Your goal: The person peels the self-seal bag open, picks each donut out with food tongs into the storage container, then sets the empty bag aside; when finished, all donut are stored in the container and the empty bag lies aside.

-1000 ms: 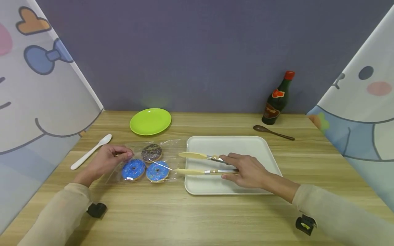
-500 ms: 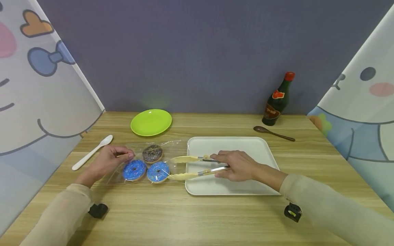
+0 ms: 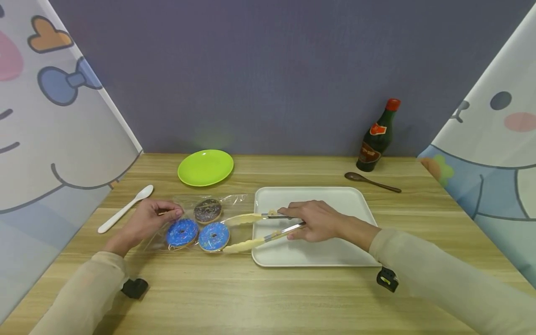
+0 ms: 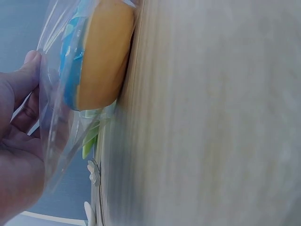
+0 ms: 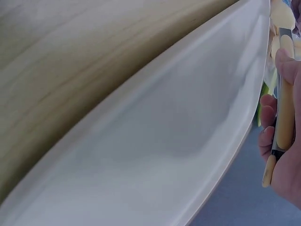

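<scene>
bottle [image 3: 378,136] label too small

Your right hand [image 5: 282,141] occupies the 3 o'clock edge, fingers curled round the tongs [image 5: 281,108], whose cream and metal arm runs upright along that edge. A white tray [image 5: 155,141] fills the centre, its rim sweeping from 7 o'clock to 1 o'clock. The wooden worktop [image 5: 66,52] lies at 10 o'clock.
</scene>
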{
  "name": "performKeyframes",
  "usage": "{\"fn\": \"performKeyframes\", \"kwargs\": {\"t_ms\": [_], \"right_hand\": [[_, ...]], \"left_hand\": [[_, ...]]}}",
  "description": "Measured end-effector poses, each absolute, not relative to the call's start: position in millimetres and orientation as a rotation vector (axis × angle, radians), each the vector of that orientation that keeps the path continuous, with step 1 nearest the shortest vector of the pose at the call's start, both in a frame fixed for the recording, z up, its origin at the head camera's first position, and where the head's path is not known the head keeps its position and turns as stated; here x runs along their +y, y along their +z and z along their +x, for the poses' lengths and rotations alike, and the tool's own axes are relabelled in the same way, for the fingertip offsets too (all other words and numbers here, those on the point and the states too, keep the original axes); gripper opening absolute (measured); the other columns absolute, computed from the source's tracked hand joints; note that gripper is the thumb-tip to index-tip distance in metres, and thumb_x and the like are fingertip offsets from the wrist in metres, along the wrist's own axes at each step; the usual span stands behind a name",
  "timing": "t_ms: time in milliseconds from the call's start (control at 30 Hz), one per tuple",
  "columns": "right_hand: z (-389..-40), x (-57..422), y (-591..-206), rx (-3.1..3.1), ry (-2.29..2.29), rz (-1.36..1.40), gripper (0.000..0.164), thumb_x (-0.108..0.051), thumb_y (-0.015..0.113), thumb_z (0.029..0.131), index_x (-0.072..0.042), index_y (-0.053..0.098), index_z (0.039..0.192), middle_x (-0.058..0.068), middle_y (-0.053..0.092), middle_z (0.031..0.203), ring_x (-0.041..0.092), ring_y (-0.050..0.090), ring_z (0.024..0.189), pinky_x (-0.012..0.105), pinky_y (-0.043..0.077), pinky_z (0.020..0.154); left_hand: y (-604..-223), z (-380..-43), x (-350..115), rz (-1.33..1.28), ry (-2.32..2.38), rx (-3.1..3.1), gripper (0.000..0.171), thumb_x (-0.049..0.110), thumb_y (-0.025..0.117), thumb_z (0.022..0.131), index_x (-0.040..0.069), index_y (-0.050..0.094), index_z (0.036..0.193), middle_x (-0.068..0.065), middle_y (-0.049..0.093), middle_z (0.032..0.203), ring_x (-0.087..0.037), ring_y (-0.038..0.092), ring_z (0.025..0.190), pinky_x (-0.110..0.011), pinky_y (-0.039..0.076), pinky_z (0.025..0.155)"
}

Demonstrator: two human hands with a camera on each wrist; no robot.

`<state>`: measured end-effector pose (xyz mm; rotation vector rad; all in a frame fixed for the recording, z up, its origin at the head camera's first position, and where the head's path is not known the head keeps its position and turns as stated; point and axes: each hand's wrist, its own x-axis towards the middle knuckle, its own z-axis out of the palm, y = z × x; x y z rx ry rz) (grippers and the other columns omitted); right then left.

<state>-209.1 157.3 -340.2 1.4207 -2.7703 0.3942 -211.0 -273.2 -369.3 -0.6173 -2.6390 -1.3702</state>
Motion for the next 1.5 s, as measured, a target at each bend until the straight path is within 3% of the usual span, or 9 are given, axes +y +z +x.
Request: {"fn": "performKeyframes", "kwargs": {"t_ms": [333, 867, 1500], "right_hand": [[-211.3, 148.6, -342.4, -2.813, 0.353, 1.421, 0.058, -0.043, 0.067, 0.085, -0.01, 0.056, 0.132, -0.005, 0.061, 0.1, 0.005, 0.042, 0.062, 0.023, 0.038, 0.051], [-195.9, 151.6, -355.1, -2.766, 0.43, 1.314, 0.054, -0.04, 0.067, 0.085, -0.008, 0.059, 0.128, -0.004, 0.063, 0.098, 0.005, 0.046, 0.064, 0.022, 0.039, 0.051], [-175.5, 189.3, -366.1, -2.637, 0.528, 1.124, 0.05, -0.037, 0.073, 0.081, -0.01, 0.061, 0.122, -0.008, 0.06, 0.088, 0.001, 0.035, 0.056, 0.02, 0.032, 0.045]], "left_hand": [[-368.3, -208.6, -273.0, -0.602, -1.366, -2.648, 0.01, 0.003, 0.066, 0.088, -0.005, 0.071, 0.089, -0.008, 0.068, 0.085, -0.007, 0.061, 0.073, -0.023, 0.053, 0.062], [-367.2, -208.5, -273.1, -0.623, -1.412, -2.631, 0.009, -0.002, 0.065, 0.088, -0.008, 0.07, 0.091, -0.012, 0.068, 0.087, -0.007, 0.062, 0.073, -0.024, 0.053, 0.062], [-367.4, -207.9, -274.6, -0.61, -1.4, -2.632, 0.009, -0.002, 0.065, 0.088, -0.008, 0.07, 0.091, -0.014, 0.068, 0.087, -0.009, 0.063, 0.072, -0.025, 0.054, 0.062]]}}
